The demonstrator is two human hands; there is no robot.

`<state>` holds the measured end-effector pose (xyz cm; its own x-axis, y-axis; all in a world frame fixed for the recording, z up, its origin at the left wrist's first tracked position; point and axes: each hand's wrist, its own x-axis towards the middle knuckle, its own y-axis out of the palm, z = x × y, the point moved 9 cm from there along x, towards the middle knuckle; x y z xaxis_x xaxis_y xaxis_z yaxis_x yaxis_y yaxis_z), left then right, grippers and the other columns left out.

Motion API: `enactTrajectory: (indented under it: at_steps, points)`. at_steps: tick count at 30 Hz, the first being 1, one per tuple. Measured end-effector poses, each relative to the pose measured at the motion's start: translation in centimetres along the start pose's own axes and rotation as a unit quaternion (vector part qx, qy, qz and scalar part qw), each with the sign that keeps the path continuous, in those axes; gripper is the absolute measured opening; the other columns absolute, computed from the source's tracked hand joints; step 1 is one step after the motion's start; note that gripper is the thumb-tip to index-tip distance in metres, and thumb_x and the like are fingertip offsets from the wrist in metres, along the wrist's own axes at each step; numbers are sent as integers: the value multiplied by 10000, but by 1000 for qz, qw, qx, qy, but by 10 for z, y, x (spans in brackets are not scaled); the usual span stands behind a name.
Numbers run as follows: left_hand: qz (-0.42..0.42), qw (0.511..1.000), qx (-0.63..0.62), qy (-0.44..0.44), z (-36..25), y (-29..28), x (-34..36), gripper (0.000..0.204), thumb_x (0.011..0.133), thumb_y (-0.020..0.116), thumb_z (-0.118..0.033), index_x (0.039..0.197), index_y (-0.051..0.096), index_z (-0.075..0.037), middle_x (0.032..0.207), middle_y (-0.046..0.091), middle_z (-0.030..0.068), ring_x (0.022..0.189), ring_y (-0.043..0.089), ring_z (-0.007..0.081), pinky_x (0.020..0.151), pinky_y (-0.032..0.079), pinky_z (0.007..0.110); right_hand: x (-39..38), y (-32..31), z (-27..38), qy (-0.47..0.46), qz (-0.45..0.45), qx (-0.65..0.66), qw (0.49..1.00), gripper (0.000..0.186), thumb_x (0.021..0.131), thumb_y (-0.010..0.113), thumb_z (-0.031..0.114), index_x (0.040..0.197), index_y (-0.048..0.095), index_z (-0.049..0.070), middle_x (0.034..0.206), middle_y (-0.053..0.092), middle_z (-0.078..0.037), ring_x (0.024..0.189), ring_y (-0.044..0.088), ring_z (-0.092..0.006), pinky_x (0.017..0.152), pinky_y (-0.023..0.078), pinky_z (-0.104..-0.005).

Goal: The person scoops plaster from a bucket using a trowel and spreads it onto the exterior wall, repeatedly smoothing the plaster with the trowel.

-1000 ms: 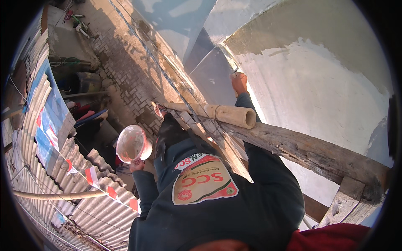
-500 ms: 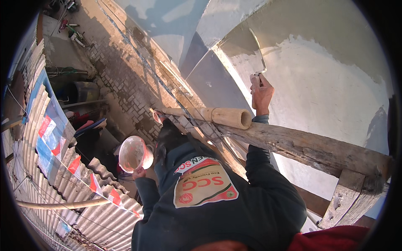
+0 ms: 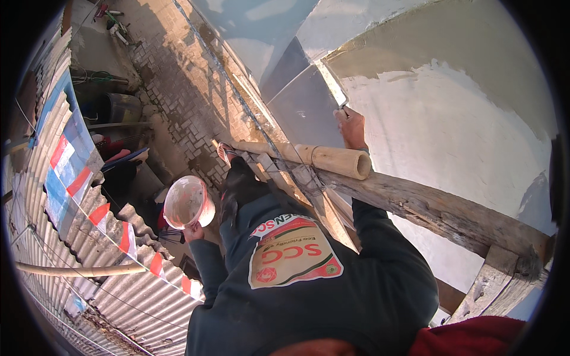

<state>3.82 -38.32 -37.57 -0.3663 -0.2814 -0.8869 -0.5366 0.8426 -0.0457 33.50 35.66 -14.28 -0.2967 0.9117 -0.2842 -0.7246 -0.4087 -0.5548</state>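
At the upper middle, my right hand point(image 3: 352, 127) is closed round the handle of a trowel point(image 3: 341, 105), a tool with a bent metal neck. Its far end lies along the pale wall corner, and I cannot clearly separate blade from wall. Beside it, grey coating covers part of the white wall point(image 3: 439, 124). Lower left, my left hand point(image 3: 193, 232) grips the rim of a white and pinkish bucket point(image 3: 191, 204), fingers at its near edge. The bucket tilts so that its pale, smeared inside shows. My forearms come in dark sleeves.
A bamboo pole point(image 3: 332, 160) and a thick wooden beam point(image 3: 439, 207) cross below my right hand. Far below lies a brick-paved lane point(image 3: 172, 113). Corrugated roofing point(image 3: 113, 296) fills the left, with red and white bunting point(image 3: 127, 239) strung over it. A rope point(image 3: 237, 98) runs down alongside.
My right hand has moved left and slightly up with the trowel, from over the white wall to its corner edge. My left hand still holds the bucket, shifted slightly in view.
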Motion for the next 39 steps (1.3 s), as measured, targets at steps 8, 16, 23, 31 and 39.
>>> enactTrajectory:
  at_steps: [8,16,23,31,39]
  points:
    - [51,952,206,220,-44,172,-211,334,990,464,-239,1179,552,22,1119,610,142,955,634,268,814,560,367,-26,-22,74,30,58,107,992,181,894,659,171,840,648,-2,647,546,3,548,509,-71,472,411,-240]
    - [197,926,181,266,-65,236,-259,303,1004,517,-220,1232,583,-31,1155,635,76,1024,605,171,869,487,337,-5,-23,35,28,28,3,999,224,878,666,175,800,636,-33,603,580,-66,486,533,-115,462,419,-294]
    - [274,902,172,284,-67,256,-270,306,1019,485,-174,1264,571,-12,1185,632,91,1057,606,178,908,485,345,60,7,-17,-6,25,-191,981,322,809,664,236,880,654,-78,848,671,-282,798,673,-399,740,533,-472]
    - [177,931,212,239,-47,216,-257,203,985,506,-155,1082,609,-10,997,649,83,845,656,177,677,537,321,123,11,24,14,68,-216,974,243,796,640,120,745,579,-109,653,619,-183,527,630,-250,453,502,-394]
    - [83,946,213,228,-44,158,-187,232,973,500,-168,1083,608,4,976,650,88,825,647,184,680,545,329,117,-29,28,183,118,-36,975,172,813,661,113,794,596,-45,642,602,-122,473,571,-193,397,455,-321]
